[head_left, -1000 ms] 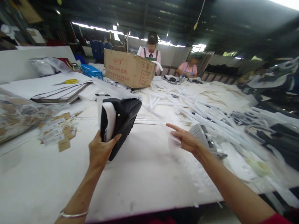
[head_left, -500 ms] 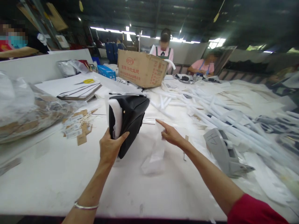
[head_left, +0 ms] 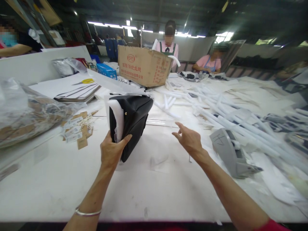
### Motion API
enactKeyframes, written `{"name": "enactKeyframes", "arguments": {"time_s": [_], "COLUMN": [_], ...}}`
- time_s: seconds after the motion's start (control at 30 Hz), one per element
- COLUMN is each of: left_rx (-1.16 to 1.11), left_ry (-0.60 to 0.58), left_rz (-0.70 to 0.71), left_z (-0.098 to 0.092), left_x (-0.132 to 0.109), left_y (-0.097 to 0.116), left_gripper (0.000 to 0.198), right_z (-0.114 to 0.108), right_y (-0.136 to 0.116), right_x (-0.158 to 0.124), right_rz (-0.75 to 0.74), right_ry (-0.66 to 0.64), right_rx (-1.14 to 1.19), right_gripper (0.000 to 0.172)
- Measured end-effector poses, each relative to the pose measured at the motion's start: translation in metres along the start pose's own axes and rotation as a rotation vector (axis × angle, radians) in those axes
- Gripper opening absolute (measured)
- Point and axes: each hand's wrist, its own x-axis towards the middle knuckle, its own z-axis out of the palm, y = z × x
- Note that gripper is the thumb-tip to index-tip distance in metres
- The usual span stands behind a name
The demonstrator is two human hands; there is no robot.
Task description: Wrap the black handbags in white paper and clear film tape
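The left hand (head_left: 112,152) grips a black bag (head_left: 134,118) by its lower end, thumb across the near face, holding it upright just above the table (head_left: 48,179). The bag is smooth, dark and boxy, with a small gold-coloured stud near its edge and a white foam sheet (head_left: 117,120) wrapped along the side facing the hand. The right hand (head_left: 190,141) hovers open, fingers spread, to the right of the bag. A clear plastic sleeve (head_left: 160,160) lies flat just below and left of it; a grey tape dispenser (head_left: 228,150) sits to its right.
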Motion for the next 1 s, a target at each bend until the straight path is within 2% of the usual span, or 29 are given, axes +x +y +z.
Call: {"name": "enactKeyframes", "arguments": {"time_s": [0.03, 0.1, 0.17, 0.2, 0.23, 0.33, 0.43, 0.5, 0.57, 0.7, 0.8, 0.83, 0.9, 0.93, 1.0], "left_rx": [-0.002, -0.001, 0.001, 0.002, 0.005, 0.011, 0.016, 0.021, 0.025, 0.083, 0.207, 0.249, 0.305, 0.315, 0.317], "left_ry": [-0.006, -0.021, -0.028, -0.029, -0.030, -0.035, -0.042, -0.051, -0.063, -0.063, -0.051, -0.046, -0.027, -0.020, -0.036], "left_rz": [-0.004, -0.010, -0.006, -0.001, 0.005, 0.023, 0.050, 0.065, 0.080, 0.145, 0.242, 0.298, 0.488, 0.623, 0.923], "left_z": [0.000, 0.000, 0.001, 0.001, 0.002, 0.003, 0.005, 0.005, 0.005, 0.009, 0.017, 0.021, 0.029, 0.034, 0.043], "left_x": [0.000, -0.001, -0.002, -0.003, -0.004, -0.006, -0.008, -0.009, -0.010, -0.012, -0.018, -0.022, -0.034, -0.042, -0.061], "left_y": [0.000, 0.000, 0.000, 0.000, 0.001, 0.004, 0.005, 0.006, 0.006, 0.008, 0.010, 0.009, 0.008, 0.006, 0.002], "left_gripper": [0.060, 0.060, 0.060, 0.060, 0.059, 0.057, 0.055, 0.054, 0.052, 0.049, 0.048, 0.047, 0.042, 0.040, 0.040], "right_z": [-0.001, 0.005, 0.022, 0.032, 0.042, 0.067, 0.068, 0.050, 0.018, -0.057, -0.085, -0.089, -0.091, -0.092, -0.100], "right_y": [-0.005, -0.015, -0.020, -0.021, -0.022, -0.021, -0.021, -0.021, -0.022, -0.032, -0.042, -0.045, -0.047, -0.047, -0.045], "right_x": [-0.022, -0.064, -0.095, -0.104, -0.110, -0.110, -0.100, -0.097, -0.099, -0.121, -0.148, -0.158, -0.175, -0.181, -0.187], "right_rz": [-0.066, -0.234, -0.343, -0.362, -0.367, -0.389, -0.491, -0.536, -0.539, -0.480, -0.447, -0.437, -0.409, -0.388, -0.345], "right_ry": [-0.006, -0.117, -0.193, -0.189, -0.161, -0.028, 0.047, 0.036, -0.029, -0.266, -0.450, -0.505, -0.594, -0.632, -0.699], "right_rx": [0.078, 0.211, 0.262, 0.272, 0.276, 0.246, 0.124, 0.032, -0.059, -0.240, -0.234, -0.202, -0.122, -0.073, 0.072], "right_gripper": [0.038, 0.023, 0.024, 0.026, 0.027, 0.012, 0.022, 0.019, 0.016, 0.013, 0.004, 0.009, 0.030, 0.037, 0.039]}}
